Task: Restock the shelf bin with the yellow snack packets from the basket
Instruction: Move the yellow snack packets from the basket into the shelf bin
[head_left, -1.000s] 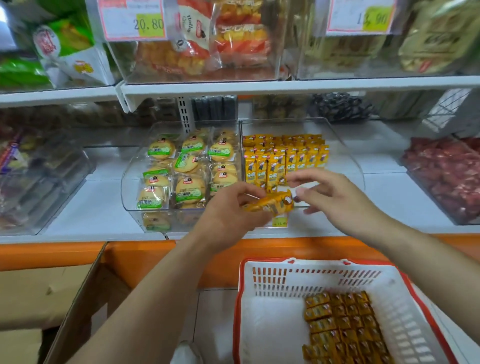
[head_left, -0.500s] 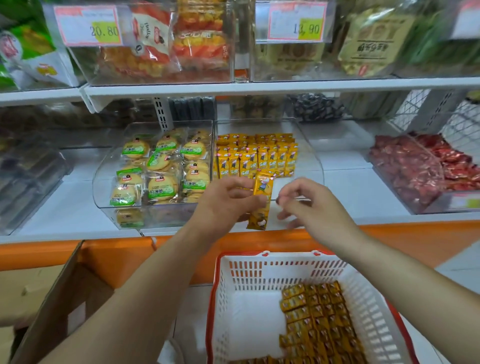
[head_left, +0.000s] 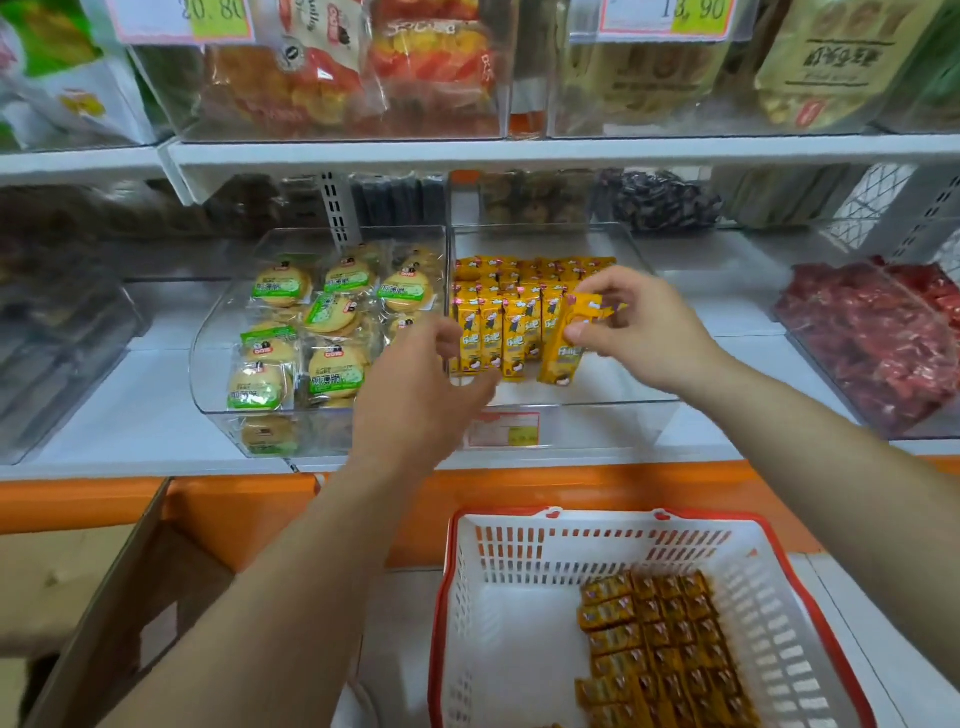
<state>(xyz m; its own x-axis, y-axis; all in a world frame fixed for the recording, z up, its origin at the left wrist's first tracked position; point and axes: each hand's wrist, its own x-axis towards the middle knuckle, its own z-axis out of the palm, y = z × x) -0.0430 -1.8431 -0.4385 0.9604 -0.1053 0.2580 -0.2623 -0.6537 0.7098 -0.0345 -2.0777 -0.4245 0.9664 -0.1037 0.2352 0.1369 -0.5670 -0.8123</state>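
Note:
My right hand (head_left: 641, 325) pinches one yellow snack packet (head_left: 563, 351) upright at the right end of the front row of yellow packets (head_left: 491, 332) inside the clear shelf bin (head_left: 618, 397). My left hand (head_left: 415, 400) hovers just in front of the bin's left part with relaxed fingers and holds nothing. Below, a white basket with a red rim (head_left: 498, 613) holds several more yellow packets (head_left: 657, 649) in its right half.
A clear bin of round green-labelled cakes (head_left: 296, 338) stands left of the packet bin. A bin of red-wrapped snacks (head_left: 878, 338) sits at the right. An upper shelf (head_left: 519, 150) overhangs with price tags. A cardboard box (head_left: 130, 613) is at the lower left.
The packet passed from my left hand to my right, which carried it up into the bin beside the front row. My left hand let go and now holds nothing.

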